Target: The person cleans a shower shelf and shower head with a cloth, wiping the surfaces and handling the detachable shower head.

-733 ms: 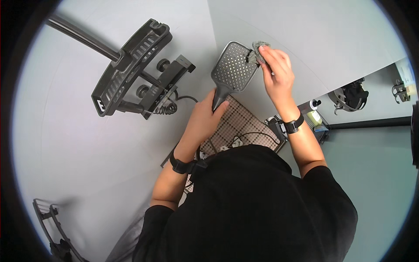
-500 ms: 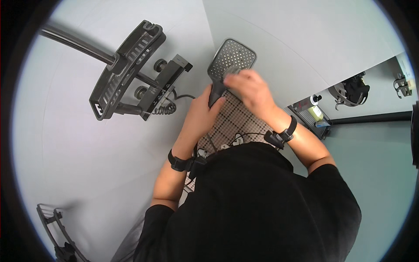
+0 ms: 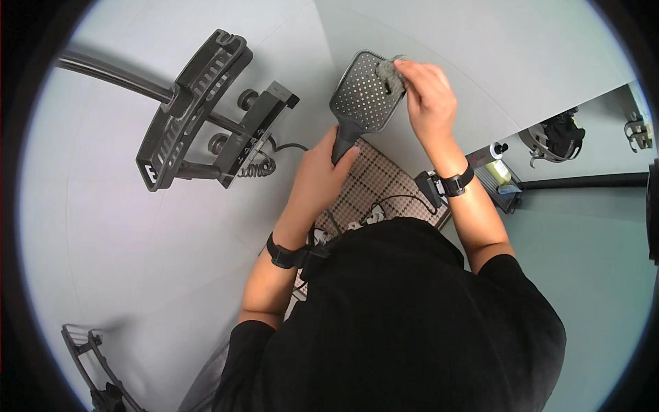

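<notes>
A dark grey handheld shower head (image 3: 363, 93) is raised in front of me, its square perforated face turned up toward me. My left hand (image 3: 324, 168) is closed around its handle, the thumb along one side. At the upper right corner of the perforated face, my right hand (image 3: 427, 93) pinches a crumpled, fuzzy grey wad (image 3: 391, 77) against the face and edge. Whether the wad is cloth or steel wool I cannot tell. Below the shower head, its hose is mostly hidden behind my left arm.
To the left, a wall-mounted shower fixture (image 3: 261, 127) with knobs and a coiled cord sits beside a slotted dark shelf (image 3: 199, 103) on a bar (image 3: 113, 74). A low rack (image 3: 506, 199) at right holds bottles. Checkered floor covering (image 3: 381, 175) lies below; pale walls stand close.
My right hand has moved up and right with the grey wad, from the lower part of the perforated face to its upper right corner. The left hand keeps its grip, almost still.
</notes>
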Demonstrator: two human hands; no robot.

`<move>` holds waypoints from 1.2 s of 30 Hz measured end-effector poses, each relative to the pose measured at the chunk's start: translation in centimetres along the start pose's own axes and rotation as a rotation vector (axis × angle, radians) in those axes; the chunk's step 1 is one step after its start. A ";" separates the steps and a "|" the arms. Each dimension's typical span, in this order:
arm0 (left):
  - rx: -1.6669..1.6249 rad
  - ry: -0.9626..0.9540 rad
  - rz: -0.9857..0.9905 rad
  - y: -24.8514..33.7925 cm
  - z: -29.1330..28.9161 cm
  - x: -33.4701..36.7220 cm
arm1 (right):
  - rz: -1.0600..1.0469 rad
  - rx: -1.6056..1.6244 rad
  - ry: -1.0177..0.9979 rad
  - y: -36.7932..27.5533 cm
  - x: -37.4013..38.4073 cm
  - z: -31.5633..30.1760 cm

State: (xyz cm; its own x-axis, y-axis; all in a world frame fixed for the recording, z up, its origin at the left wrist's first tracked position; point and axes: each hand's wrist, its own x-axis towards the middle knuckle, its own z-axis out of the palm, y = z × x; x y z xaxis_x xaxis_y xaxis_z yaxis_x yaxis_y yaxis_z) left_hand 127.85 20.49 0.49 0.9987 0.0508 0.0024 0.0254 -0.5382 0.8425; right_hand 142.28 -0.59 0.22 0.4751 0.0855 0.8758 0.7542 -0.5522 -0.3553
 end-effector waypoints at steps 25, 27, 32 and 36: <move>0.090 -0.026 -0.036 2.7 -0.2 -1.5 | 0.124 0.151 -0.429 -4.3 -3.3 -4.4; 0.114 -0.015 -0.009 3.1 -0.2 -1.7 | 0.119 0.104 -0.486 -4.2 -3.1 -4.9; 0.122 0.003 0.043 2.6 0.3 -1.9 | 0.074 0.040 -0.540 -4.2 -3.0 -5.3; 0.177 0.003 0.060 2.8 0.3 -2.1 | 0.100 0.049 -0.534 -4.2 -3.3 -5.4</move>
State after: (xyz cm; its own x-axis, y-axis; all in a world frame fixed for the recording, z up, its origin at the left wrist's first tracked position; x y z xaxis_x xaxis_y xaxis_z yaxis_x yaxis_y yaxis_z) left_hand 125.86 18.64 2.74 0.9985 0.0163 0.0519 -0.0270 -0.6801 0.7326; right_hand 135.04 -3.02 0.58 0.7000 0.4506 0.5540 0.7078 -0.5410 -0.4542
